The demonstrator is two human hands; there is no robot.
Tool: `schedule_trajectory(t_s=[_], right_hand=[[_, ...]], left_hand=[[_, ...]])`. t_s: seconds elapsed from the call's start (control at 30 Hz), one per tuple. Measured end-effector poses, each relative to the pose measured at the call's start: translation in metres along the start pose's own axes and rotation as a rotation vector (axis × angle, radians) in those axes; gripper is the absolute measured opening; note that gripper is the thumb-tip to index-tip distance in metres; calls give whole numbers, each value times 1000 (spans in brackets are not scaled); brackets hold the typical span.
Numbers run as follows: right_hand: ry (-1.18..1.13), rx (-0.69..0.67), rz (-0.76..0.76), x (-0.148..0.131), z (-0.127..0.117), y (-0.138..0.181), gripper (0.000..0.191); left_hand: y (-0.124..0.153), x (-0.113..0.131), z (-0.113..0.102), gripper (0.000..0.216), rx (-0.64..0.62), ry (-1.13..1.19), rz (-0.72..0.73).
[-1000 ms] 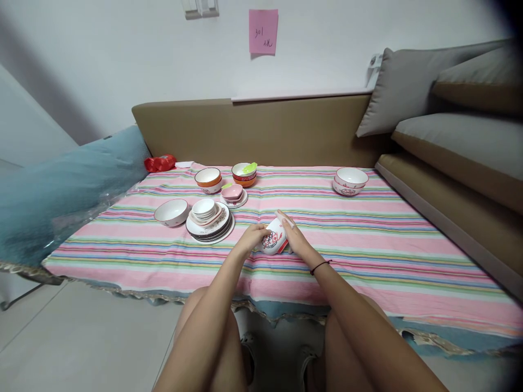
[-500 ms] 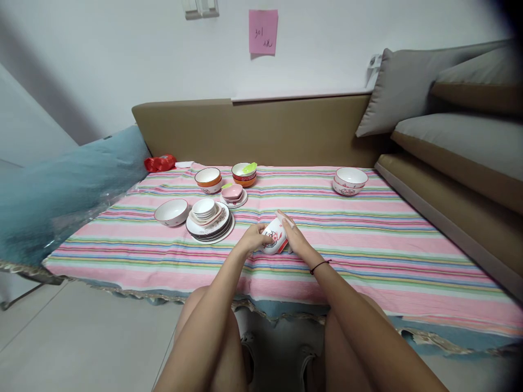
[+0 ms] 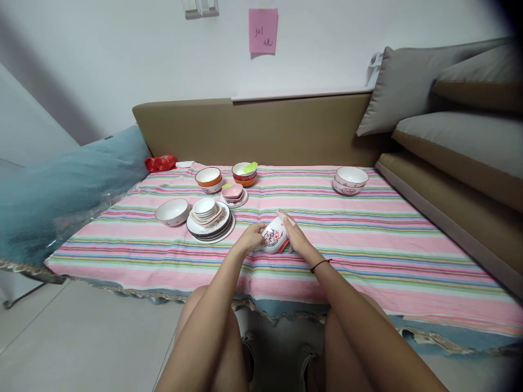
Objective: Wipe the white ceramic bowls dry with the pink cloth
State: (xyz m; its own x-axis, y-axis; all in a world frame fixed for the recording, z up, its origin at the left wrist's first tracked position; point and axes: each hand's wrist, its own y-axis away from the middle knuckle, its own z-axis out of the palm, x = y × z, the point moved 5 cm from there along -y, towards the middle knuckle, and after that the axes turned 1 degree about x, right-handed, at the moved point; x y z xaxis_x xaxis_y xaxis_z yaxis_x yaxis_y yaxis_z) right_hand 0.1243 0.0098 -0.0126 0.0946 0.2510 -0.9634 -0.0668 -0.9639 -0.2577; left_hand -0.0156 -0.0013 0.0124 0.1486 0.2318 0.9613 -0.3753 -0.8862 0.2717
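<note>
Between my two hands a white bowl (image 3: 274, 235) with a red edge and a printed red and black figure is held tilted on its side, just above the striped cloth. My left hand (image 3: 253, 237) grips its left side, thumb on the outer wall. On the other side my right hand (image 3: 295, 234) presses against the bowl with its fingers long over the red-edged side. Something pale shows by the right fingers; I cannot make out what it is. To the left stands a stack of plates (image 3: 220, 235) topped with small white dishes (image 3: 204, 206).
A single white bowl (image 3: 172, 212) lies left of the plates. Stacked bowls (image 3: 208, 178), more bowls with a green item (image 3: 244, 173), and a pink dish (image 3: 232, 191) on small plates stand behind. Two bowls (image 3: 350, 181) sit at the right. Grey cushions (image 3: 457, 141) border the right side.
The bowl has turned slightly between my hands, and more of its printed figure shows. My left thumb has drawn back to the left. The other dishes stay where they were.
</note>
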Motion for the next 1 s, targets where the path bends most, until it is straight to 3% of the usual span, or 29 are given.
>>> schedule_trajectory(t_s=[0.17,0.43,0.63,1.0], right_hand=[[-78,51,15,-1,-3,-1,34],[-163,97,12,-2,-4,-1,35],[-152,44,-16,-1,-1,2,34],[-57,-108,-112,-11,4,7,45]], left_hand=[[2,3,-1,43,35,-1,-3],[1,4,-5,6,164,-4,22],[-3,-5,-4,30,202,37,0],[-9,-18,-7,28,290,220,112]])
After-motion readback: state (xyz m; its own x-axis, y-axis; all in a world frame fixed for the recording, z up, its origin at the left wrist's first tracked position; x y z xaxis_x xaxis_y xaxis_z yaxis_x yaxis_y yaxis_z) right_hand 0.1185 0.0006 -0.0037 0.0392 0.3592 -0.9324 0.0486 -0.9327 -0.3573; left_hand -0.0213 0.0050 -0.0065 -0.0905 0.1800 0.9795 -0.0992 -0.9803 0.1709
